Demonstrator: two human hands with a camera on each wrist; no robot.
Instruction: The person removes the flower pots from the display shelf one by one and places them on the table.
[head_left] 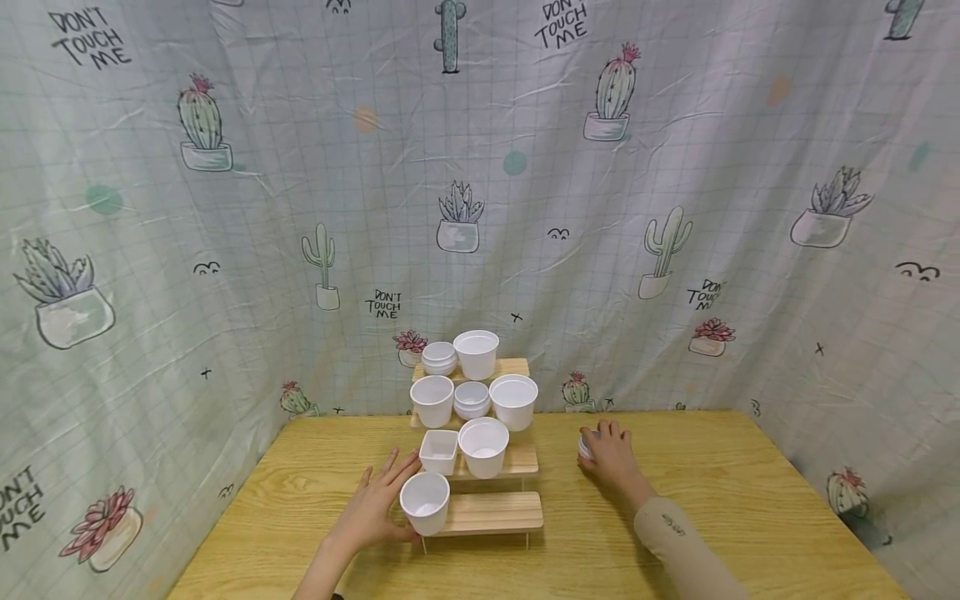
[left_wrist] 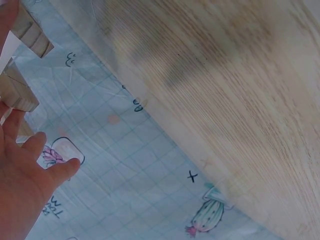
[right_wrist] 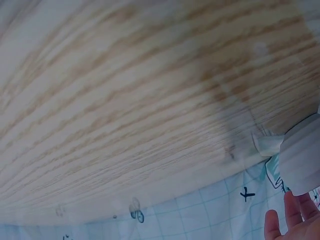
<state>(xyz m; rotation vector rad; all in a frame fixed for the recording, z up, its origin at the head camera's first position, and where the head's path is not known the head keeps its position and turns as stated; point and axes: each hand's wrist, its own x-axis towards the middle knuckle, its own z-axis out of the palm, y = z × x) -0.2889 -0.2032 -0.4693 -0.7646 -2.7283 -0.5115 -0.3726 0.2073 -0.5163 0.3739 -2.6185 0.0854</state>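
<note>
A tiered wooden stand (head_left: 491,512) bears several small white plant pots. My left hand (head_left: 372,504) rests at its left side, fingers spread and fairly straight, touching the ends of the lower tiers; the left wrist view shows the fingers (left_wrist: 14,125) against a tier end. Beside this hand are a round pot (head_left: 425,504) on the lowest tier and a square pot (head_left: 438,454) one tier up. To the right of the stand, my right hand (head_left: 611,457) grips a small white pot (head_left: 586,446) at the tabletop, mostly hidden by the fingers. The right wrist view shows the white pot (right_wrist: 302,157) above fingertips.
Higher tiers carry tapered pots (head_left: 513,404) and low, rounded pots (head_left: 472,401). A tall pot (head_left: 483,448) stands beside the square one. Behind the wooden table (head_left: 720,500) hangs a cactus-print curtain (head_left: 517,250), which also closes off both sides.
</note>
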